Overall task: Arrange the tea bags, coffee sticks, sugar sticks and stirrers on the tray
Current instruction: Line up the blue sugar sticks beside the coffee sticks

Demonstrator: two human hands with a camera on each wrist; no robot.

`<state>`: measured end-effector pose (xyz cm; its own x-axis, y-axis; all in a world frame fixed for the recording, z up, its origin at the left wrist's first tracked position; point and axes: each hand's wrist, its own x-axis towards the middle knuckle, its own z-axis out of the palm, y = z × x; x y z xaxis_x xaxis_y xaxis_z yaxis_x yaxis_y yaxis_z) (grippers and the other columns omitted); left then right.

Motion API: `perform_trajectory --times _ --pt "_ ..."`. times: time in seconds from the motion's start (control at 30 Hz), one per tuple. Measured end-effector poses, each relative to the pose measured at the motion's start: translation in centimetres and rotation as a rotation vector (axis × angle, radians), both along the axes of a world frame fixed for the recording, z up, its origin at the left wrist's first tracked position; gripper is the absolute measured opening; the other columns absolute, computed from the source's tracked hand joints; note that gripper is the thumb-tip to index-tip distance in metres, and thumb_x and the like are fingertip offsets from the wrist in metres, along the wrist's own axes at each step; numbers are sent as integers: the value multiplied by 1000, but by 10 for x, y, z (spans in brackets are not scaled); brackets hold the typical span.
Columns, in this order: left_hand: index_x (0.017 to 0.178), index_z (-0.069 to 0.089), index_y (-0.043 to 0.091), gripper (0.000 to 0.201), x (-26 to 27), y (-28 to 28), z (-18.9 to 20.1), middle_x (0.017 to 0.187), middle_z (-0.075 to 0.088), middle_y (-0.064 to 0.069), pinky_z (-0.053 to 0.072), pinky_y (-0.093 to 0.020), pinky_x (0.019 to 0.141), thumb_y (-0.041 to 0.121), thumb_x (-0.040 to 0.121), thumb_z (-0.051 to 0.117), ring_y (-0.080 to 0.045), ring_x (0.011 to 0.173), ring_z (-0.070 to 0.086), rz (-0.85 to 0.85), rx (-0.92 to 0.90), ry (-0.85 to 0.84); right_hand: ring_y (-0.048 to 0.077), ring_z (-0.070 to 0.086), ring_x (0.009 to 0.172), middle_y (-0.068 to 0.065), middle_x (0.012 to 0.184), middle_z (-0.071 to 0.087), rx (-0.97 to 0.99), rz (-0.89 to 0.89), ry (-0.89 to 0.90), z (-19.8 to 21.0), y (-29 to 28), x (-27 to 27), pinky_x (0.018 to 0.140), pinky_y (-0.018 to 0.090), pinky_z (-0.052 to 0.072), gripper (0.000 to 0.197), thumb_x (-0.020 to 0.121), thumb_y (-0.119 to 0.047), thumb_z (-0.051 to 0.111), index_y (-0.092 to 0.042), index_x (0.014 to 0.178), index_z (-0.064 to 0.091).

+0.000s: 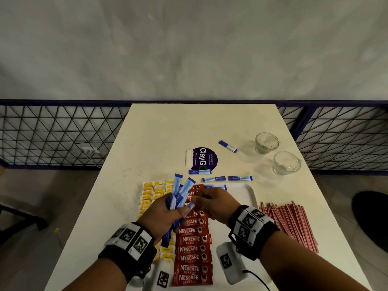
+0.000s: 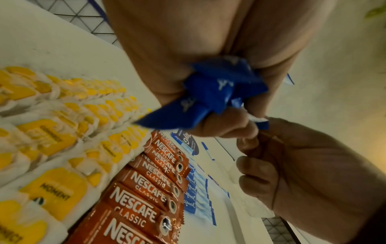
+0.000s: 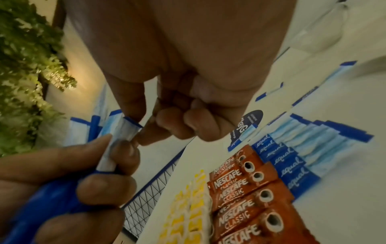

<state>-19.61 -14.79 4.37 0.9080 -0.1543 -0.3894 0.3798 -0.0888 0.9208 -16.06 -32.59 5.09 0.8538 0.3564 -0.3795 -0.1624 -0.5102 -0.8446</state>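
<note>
1. Blue sugar sticks (image 1: 178, 195) are gripped as a fanned bunch in the left hand (image 1: 162, 215), above the tray's coffee column; the fingers (image 3: 104, 184) are curled round the bunch.
2. One stick end (image 3: 125, 130) from the bunch is pinched by the right hand (image 1: 216, 203) between thumb and forefinger; the remaining right fingers (image 3: 200, 122) are curled in.
3. A short row of blue sugar sticks (image 3: 292, 161) is laid on the white tray (image 1: 247, 192), just beside the red coffee sticks (image 1: 192, 248) on their right.
4. The red coffee sticks are laid in one overlapping column down the tray's middle.
5. Yellow-tagged tea bags (image 2: 62, 132) are set in overlapping rows on the tray's left part, touching the coffee column.
6. Loose sugar sticks (image 1: 227, 178) are scattered on the tabletop (image 1: 168, 127) beyond the tray's far edge; one more (image 1: 227, 146) lies farther off, near the cups.
7. Red-and-white stirrers (image 1: 291, 223) are piled on the tabletop to the right of the tray, off it.
8. Two clear glass cups (image 1: 277, 153) stand at the far right of the tabletop.
9. A round purple sticker (image 1: 204, 158) is seen mid-tabletop, with a white sachet (image 1: 189, 158) at its left edge.
10. A black mesh fence (image 1: 58, 133) runs behind the tabletop.
</note>
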Motion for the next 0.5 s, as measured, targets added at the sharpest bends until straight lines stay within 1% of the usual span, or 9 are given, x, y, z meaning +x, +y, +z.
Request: perform_trajectory --times 0.03,0.1,0.17,0.2,0.27,0.3,0.37,0.43,0.5 --pt "107 62 12 38 0 1 1 70 63 -9 45 -29 48 31 76 72 -21 59 58 -17 40 -30 2 48 44 -8 56 56 39 -14 29 2 0 -2 53 23 43 24 91 -36 59 -20 73 63" --pt "107 61 17 27 1 2 2 68 64 -6 47 -29 50 24 83 71 -17 56 59 -29 113 -77 6 49 46 -5 57 57 89 -23 72 4 1 -6 53 24 42 22 89 -34 62 -17 76 65" --pt "107 60 18 22 0 4 2 69 65 -4 48 -29 50 20 86 69 -14 55 59 -35 147 -99 8 48 47 -3 57 57 81 -40 54 5 3 -10 53 25 42 15 87 -28 65 -19 75 65" --pt "106 61 18 21 -1 7 2 70 66 -6 48 -30 51 19 87 68 -17 56 60 -34 145 -104 10 47 47 -2 57 57 93 -64 37 6 4 -11 53 27 42 13 87 -23 66 -19 74 66" --pt "103 61 17 16 -3 14 1 69 67 -10 48 -35 53 17 88 67 -27 58 57 -19 133 -105 13 47 50 5 63 58 157 -144 29 8 4 -13 55 30 41 11 86 -15 66 -17 75 66" --pt "102 61 16 13 -4 19 2 66 67 -10 47 -36 54 14 89 65 -28 56 54 -4 129 -104 14 48 52 7 66 59 187 -181 34 9 5 -15 55 30 42 9 86 -13 66 -15 77 65" --pt "100 60 14 11 -8 27 4 60 65 -8 45 -36 53 10 90 63 -26 51 50 27 122 -107 14 48 52 5 67 59 243 -243 39 12 6 -19 53 27 42 7 86 -10 65 -12 80 63" --pt "102 60 12 13 -11 33 10 59 64 -9 44 -34 51 7 90 63 -22 46 49 56 114 -119 12 46 48 0 60 57 292 -293 23 14 9 -26 48 23 40 9 87 -7 64 -10 80 60" --pt "103 58 14 17 -14 38 16 61 62 -10 44 -33 51 6 89 63 -19 45 48 51 138 -149 10 42 43 -3 55 54 343 -343 23 15 14 -34 46 22 36 10 89 -5 61 -8 80 59"
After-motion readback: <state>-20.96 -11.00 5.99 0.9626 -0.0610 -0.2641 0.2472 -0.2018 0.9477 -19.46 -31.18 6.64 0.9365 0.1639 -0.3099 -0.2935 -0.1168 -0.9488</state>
